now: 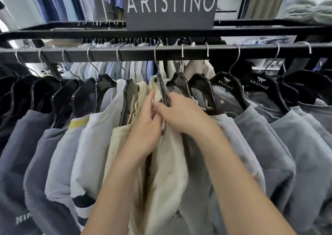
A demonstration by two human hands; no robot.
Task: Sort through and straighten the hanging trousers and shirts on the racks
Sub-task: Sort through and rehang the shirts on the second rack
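I see the cream shirt (167, 162) hanging with its long axis straight down from its black hanger (162, 89), edge-on to me, pale and creased. My left hand (149, 125) clutches its fabric. My right hand (181, 114), touching the left, grips its collar beside the hanger. Grey shirts (260, 126) hang to the right of that hand.

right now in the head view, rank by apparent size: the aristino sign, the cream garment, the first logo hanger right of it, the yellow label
1. cream garment, though nearness to the camera enlarges it
2. ARISTINO sign, close behind
3. black logo hanger
4. yellow label
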